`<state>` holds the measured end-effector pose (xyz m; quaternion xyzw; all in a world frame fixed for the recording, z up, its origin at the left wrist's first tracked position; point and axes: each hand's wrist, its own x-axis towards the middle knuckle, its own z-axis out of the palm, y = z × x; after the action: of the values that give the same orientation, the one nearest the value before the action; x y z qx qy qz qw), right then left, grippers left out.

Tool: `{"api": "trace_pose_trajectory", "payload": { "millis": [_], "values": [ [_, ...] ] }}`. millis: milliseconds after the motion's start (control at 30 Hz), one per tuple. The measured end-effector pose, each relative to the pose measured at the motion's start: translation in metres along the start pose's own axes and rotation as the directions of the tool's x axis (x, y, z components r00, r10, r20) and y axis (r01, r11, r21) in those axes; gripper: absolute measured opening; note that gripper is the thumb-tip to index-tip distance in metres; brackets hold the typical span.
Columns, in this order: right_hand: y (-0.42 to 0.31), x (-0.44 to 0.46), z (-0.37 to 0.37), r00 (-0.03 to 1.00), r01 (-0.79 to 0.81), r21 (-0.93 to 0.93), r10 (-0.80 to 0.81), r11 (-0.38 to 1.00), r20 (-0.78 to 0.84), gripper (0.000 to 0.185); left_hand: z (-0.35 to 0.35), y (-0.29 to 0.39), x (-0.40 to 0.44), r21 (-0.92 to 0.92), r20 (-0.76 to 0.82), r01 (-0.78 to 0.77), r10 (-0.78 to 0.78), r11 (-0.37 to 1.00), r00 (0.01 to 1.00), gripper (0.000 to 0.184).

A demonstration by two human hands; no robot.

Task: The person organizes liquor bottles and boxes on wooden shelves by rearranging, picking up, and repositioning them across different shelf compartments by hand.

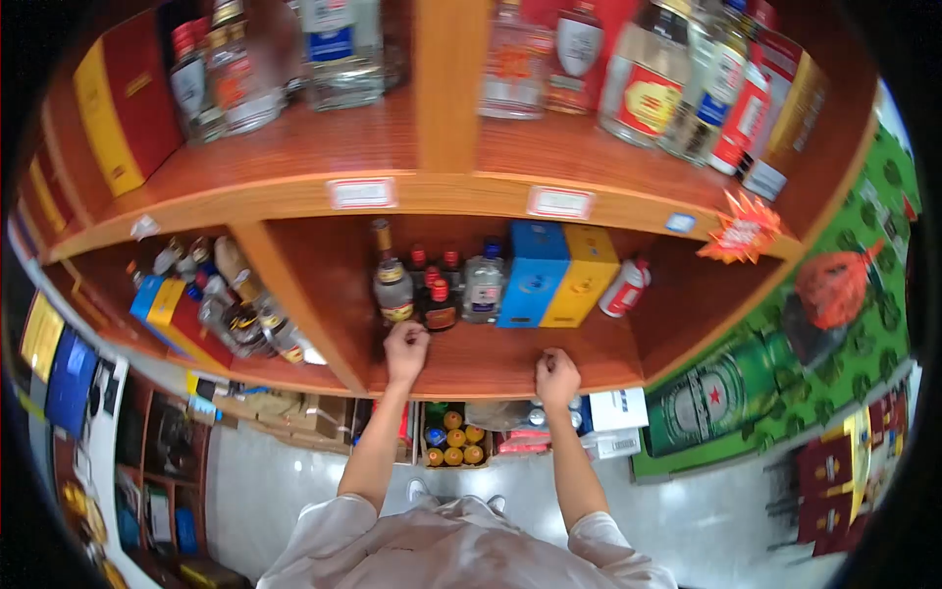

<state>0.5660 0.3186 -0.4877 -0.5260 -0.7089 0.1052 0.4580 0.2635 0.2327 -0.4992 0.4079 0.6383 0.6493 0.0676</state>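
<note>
My left hand is at the front of the middle shelf, its fingers curled together just below a tall clear bottle. Whether anything is in those fingers is hidden, and I cannot tell if they touch the bottle. Beside that bottle stand several small dark bottles with red caps and a clear bottle with a blue cap. Farther right, my right hand is closed at the shelf's front edge, with nothing visible in it. A blue box and a yellow box stand behind it.
A white-and-red can-like container stands near the right divider. Above is a shelf of liquor bottles and boxes. More bottles fill the left compartment. Below are a crate of yellow-topped bottles and cartons. An orange bag is at right.
</note>
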Motion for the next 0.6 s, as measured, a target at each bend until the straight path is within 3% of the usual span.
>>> {"api": "trace_pose_trajectory", "payload": {
  "millis": [167, 267, 367, 467, 500, 600],
  "values": [
    [0.005, 0.001, 0.005, 1.0, 0.003, -0.023, -0.003, 1.0, 0.021, 0.012, 0.004, -0.011, -0.001, -0.03, -0.032, 0.082, -0.083, 0.996, 0.996, 0.022],
    [0.006, -0.001, 0.007, 1.0, 0.007, -0.042, -0.006, 0.999, 0.015, 0.011, -0.001, -0.01, 0.0, -0.112, -0.016, 0.058, -0.06, 0.992, 0.998, 0.021],
    [0.009, -0.002, 0.005, 0.998, 0.061, -0.072, -0.06, 0.996, 0.007, 0.012, 0.003, -0.007, -0.001, -0.261, -0.037, 0.138, -0.152, 0.955, 0.988, 0.02],
    [0.004, -0.001, 0.003, 0.998, 0.004, -0.101, 0.002, 0.995, 0.056, 0.013, 0.0, 0.009, -0.004, -0.217, -0.068, 0.195, -0.214, 0.957, 0.974, 0.019],
    [0.003, -0.003, 0.005, 1.0, -0.017, -0.078, 0.019, 0.997, 0.019, 0.014, 0.003, -0.009, -0.01, -0.302, -0.078, 0.187, -0.22, 0.935, 0.972, 0.02],
    [0.007, -0.003, 0.005, 0.999, 0.004, -0.04, -0.002, 0.999, 0.047, 0.016, -0.009, 0.04, -0.045, -0.123, -0.172, 0.076, -0.097, 0.99, 0.98, 0.014]
  ]
}}
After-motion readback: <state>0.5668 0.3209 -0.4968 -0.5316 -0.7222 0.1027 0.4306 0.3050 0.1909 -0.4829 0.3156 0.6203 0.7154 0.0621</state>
